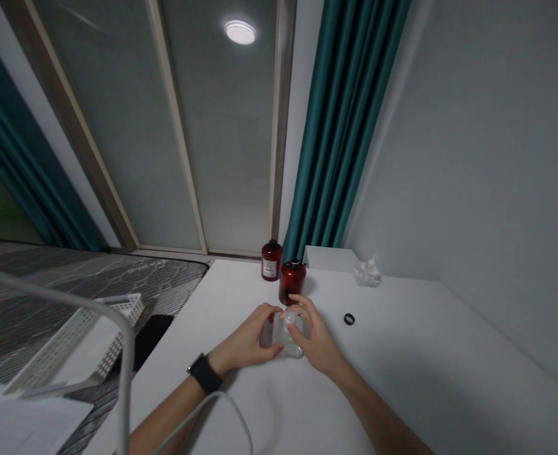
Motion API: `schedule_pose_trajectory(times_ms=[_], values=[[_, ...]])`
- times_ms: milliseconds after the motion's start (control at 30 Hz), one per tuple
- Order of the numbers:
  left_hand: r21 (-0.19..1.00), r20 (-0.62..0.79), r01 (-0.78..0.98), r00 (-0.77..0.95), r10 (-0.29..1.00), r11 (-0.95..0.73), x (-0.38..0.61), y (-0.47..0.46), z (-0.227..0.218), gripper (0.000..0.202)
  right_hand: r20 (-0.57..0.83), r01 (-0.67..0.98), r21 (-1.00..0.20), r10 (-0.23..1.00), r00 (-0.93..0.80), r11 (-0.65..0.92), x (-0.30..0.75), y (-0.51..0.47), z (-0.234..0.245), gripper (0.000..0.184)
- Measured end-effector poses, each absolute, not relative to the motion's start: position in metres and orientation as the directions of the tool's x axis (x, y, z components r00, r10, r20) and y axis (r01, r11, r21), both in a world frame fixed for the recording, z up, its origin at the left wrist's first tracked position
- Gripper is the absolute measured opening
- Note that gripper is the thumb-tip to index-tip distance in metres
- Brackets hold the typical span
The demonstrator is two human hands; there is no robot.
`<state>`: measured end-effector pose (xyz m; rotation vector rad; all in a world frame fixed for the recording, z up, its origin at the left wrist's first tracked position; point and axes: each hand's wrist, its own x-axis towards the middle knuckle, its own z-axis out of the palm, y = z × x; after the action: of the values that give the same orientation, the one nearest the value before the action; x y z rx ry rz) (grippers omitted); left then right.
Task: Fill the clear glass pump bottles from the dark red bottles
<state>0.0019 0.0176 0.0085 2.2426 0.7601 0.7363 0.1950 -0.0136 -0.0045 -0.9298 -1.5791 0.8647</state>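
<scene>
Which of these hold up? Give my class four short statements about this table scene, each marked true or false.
1. The left hand and the right hand both grip a clear object. True.
2. The nearer red bottle lies on its side. False: it stands upright.
3. The black ring rests on the white table, right of the hands. True.
4. The watch is on the right wrist. False: it is on the left wrist.

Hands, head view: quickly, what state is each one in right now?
Left hand: closed around the clear object, holding it.
Right hand: closed on the same clear object.
</scene>
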Motion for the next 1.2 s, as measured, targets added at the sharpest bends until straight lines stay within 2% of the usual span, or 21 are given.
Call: schedule_pose_trajectory(times_ms=[233, 433, 900, 1067, 1200], values=[[0.718, 0.295, 0.318, 0.667, 0.684, -0.620, 0.001, 0.018, 0.006, 0.059, 0.368, 0.160, -0.910, 0.923, -0.114, 0.383, 0.195, -0.017, -0.008, 0.049], [0.713, 0.301, 0.316, 0.667, 0.681, -0.625, 0.001, 0.019, 0.004, 0.059, 0.385, 0.291, -0.890, 0.920, 0.071, 0.350, 0.195, -0.016, -0.016, 0.062], [0.711, 0.295, 0.321, 0.671, 0.680, -0.625, 0.001, 0.018, 0.005, 0.058, 0.462, 0.293, -0.845, 0.887, -0.018, 0.447, 0.197, -0.019, -0.009, 0.061], [0.709, 0.297, 0.321, 0.671, 0.679, -0.627, 0.000, 0.018, 0.006, 0.058, 0.431, 0.312, -0.860, 0.902, 0.024, 0.403, 0.194, -0.017, -0.013, 0.065], [0.713, 0.291, 0.325, 0.669, 0.684, -0.622, 0.000, 0.018, 0.005, 0.058, 0.423, 0.309, -0.865, 0.906, 0.024, 0.395, 0.192, -0.017, -0.012, 0.060]])
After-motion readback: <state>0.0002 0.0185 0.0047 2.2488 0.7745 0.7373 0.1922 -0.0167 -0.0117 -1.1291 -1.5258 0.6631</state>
